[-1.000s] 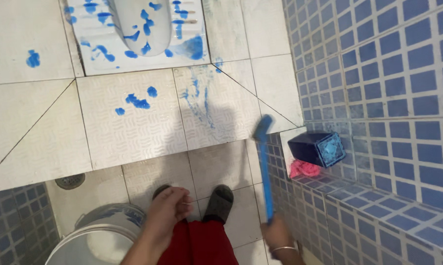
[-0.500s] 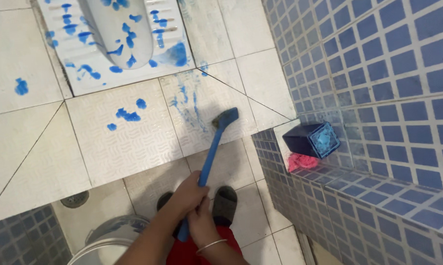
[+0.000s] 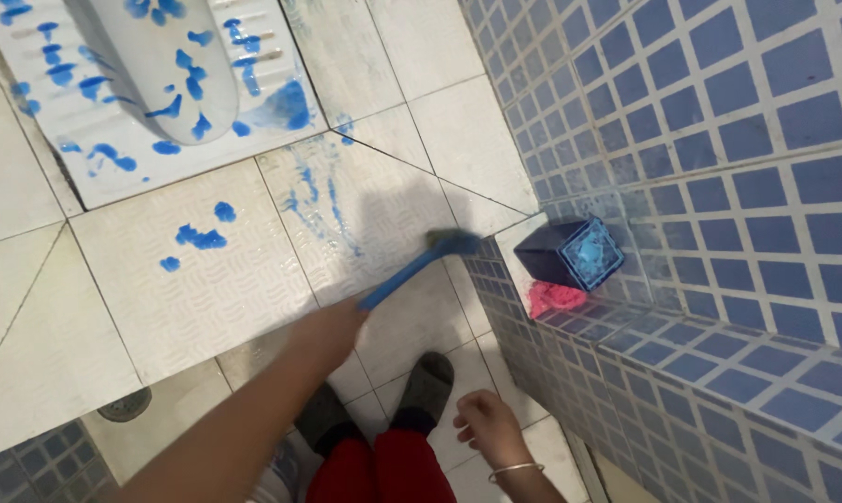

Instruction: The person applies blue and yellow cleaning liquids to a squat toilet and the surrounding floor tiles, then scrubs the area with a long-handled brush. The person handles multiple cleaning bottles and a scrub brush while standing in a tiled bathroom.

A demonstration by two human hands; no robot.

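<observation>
Head view, left to right. At far left we note a squat toilet pan [image 3: 132, 74], white, set into the floor and spotted inside and on its footrests with blue cleaner. Blue blotches [image 3: 200, 236] also lie on the ribbed white floor tile [image 3: 160, 298] below it, with thinner blue streaks on the next tile over. A round floor drain [image 3: 123, 404] sits at lower left. Our left hand [image 3: 332, 326] is closed round the handle of a blue brush [image 3: 411, 265]; the brush slants up to the right, its head on the floor at the foot of the blue mosaic step [image 3: 626, 373]. Our right hand [image 3: 484, 427], a thin bangle at its wrist, hangs free with fingers loosely curled, gripping nothing. Farther right, on the step's ledge, a dark blue square container [image 3: 570, 253] lies tipped on its side, pale blue inside; contents cannot be made out. A pink cloth [image 3: 553, 298] lies just beneath it, touching.
</observation>
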